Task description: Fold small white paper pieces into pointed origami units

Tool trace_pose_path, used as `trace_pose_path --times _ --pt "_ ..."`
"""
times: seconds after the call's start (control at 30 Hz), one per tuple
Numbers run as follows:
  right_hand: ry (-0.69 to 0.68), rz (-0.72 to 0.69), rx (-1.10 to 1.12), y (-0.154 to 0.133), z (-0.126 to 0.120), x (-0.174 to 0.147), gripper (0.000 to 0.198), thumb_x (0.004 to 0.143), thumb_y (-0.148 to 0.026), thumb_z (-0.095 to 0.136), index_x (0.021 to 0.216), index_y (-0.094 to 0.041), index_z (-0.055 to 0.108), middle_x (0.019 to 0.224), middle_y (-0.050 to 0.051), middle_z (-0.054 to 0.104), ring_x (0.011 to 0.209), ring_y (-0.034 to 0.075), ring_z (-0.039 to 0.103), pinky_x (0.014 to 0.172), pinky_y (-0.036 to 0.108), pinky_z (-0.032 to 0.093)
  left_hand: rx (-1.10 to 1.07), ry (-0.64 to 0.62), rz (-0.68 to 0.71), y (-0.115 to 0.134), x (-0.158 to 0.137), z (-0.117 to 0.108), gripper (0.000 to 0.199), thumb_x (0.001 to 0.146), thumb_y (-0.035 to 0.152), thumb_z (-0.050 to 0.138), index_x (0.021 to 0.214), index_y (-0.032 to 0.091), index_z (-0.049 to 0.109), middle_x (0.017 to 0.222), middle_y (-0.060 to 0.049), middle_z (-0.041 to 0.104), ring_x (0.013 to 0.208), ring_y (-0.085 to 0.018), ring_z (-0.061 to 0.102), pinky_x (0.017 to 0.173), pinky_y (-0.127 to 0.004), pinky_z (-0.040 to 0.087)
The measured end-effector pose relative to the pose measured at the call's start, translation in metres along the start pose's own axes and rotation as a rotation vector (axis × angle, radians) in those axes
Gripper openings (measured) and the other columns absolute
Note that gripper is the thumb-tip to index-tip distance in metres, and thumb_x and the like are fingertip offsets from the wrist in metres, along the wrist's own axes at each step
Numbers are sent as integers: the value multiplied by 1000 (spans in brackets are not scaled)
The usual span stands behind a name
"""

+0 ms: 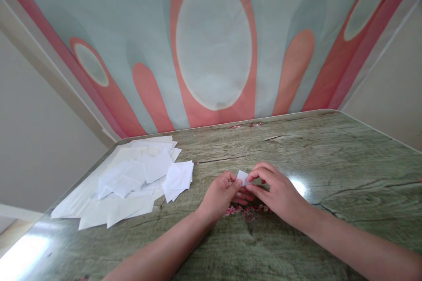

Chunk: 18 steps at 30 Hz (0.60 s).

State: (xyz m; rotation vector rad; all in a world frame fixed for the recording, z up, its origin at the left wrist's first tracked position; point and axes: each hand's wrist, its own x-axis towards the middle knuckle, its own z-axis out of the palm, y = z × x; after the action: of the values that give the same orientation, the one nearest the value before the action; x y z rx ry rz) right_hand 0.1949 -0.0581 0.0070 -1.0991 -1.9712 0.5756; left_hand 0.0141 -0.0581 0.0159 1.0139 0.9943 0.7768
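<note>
A small piece of white paper [243, 177] is held up between my two hands, over the middle of the table. My left hand [221, 193] pinches its left side between thumb and fingers. On the other side, the thumb and fingertips of my right hand [272, 188] close on the paper's right edge. The paper looks folded, though my fingers cover part of it. To the left of my left hand lies a small stack of white paper pieces [178, 179].
A large loose pile of white sheets [123, 180] spreads over the table's left side. The wood-patterned table [346, 162] has printed pink flowers. Behind it stands a wall [214, 44] with coral and pale blue-grey shapes. Light reflects at the table's lower left.
</note>
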Motion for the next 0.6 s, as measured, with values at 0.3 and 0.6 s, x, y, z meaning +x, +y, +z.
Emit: trace_pose_path --times 0.3,0.6 --pt "-84 304 215 -1 0 4 12 86 -29 55 79 -21 61 83 0 65 76 16 59 64 26 44 -138 -11 23 -9 2 4 41 75 46 69 83 18 40 82 -6 70 75 -22 71 65 -29 51" --pt "-103 356 249 1 0 5 13 84 -30 55 77 -20 59 73 -2 64 66 14 56 62 25 43 -112 -28 9 -8 1 6 34 80 40 64 84 19 37 83 -6 71 74 -21 72 64 -27 50"
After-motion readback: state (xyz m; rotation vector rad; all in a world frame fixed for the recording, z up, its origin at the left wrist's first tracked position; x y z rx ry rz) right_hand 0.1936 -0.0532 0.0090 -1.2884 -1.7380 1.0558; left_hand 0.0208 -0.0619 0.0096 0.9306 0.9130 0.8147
